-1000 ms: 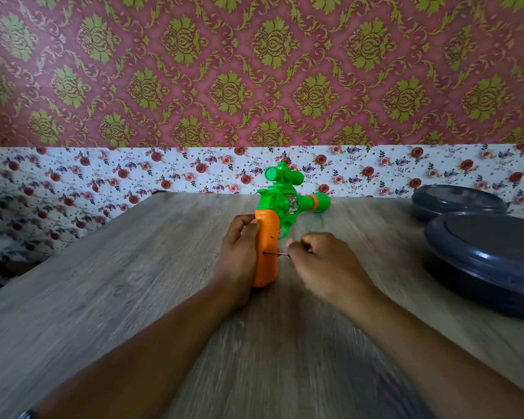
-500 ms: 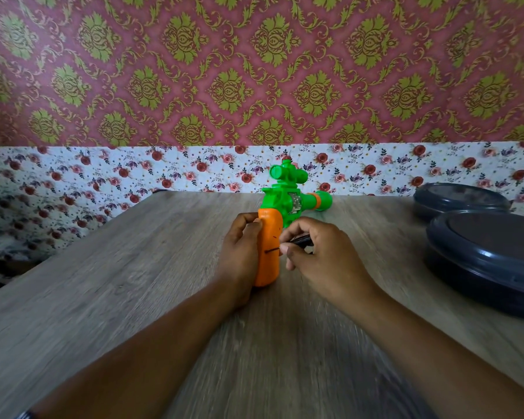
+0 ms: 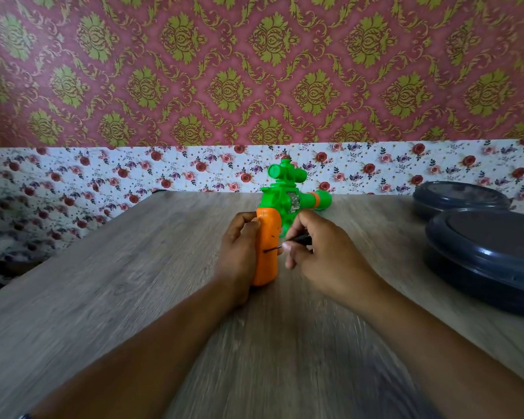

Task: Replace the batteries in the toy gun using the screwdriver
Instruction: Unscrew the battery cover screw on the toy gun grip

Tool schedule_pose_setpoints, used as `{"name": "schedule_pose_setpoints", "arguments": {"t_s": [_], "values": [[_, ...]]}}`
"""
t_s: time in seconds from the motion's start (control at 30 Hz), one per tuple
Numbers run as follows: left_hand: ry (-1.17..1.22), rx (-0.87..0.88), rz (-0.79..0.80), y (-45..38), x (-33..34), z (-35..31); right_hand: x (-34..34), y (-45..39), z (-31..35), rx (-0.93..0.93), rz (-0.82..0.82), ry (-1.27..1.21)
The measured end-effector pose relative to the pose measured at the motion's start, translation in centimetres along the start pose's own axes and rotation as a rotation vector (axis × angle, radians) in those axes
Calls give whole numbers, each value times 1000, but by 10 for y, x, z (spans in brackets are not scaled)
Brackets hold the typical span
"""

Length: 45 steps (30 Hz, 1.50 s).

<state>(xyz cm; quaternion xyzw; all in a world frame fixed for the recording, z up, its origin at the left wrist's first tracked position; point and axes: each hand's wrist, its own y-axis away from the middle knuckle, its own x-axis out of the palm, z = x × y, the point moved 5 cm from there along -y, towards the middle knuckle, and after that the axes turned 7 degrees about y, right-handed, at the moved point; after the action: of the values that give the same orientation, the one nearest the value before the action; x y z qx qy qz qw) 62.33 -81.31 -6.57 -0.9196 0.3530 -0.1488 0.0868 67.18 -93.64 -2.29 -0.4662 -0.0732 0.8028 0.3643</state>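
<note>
Left of the right hand [image 3: 324, 252], the pinched screwdriver [image 3: 288, 241] runs crosswise into the toy gun [image 3: 266, 246]'s orange handle. Beyond it, the left hand [image 3: 239, 252] grips that handle lying lengthwise away.

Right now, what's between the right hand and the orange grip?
In the head view, only the screwdriver shaft spans from the right hand to the orange grip.

The surface [image 3: 103, 297] lies bare to the left of the toy gun [image 3: 280, 213] and in front of it between the two forearms. On the right, two dark round containers [image 3: 490, 255] crowd the edge, narrowing passage there. The patterned wall [image 3: 194, 170] closes off the far side just behind the gun.
</note>
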Motion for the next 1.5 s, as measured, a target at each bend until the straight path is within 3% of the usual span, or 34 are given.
{"name": "schedule_pose_setpoints", "arguments": {"t_s": [0.13,0.3,0.37,0.5,0.67,0.83,1.0,1.1,1.43,1.5], "values": [[22,1,2,1,2,-3,6,-1,-8,115,56,-159],[25,-8,-16,-1,1,-2,3,2,-12,101,-16,279],[10,-26,-25,-1,0,1,0,3,-7,55,-28,321],[27,-25,-23,0,-1,1,3,0,1,-82,32,284],[86,-33,-61,-3,-5,4,3,2,1,-74,143,108],[72,-22,-51,-4,-4,2,6,3,2,-99,44,35],[57,-48,-73,-3,-4,4,5,4,-8,-114,-31,472],[51,-58,-67,-2,-3,3,7,3,-12,-122,24,439],[31,-72,-73,-6,-5,8,2,5,8,-391,-75,508],[22,-62,-75,-6,-5,8,2,3,5,-345,-60,421]]}}
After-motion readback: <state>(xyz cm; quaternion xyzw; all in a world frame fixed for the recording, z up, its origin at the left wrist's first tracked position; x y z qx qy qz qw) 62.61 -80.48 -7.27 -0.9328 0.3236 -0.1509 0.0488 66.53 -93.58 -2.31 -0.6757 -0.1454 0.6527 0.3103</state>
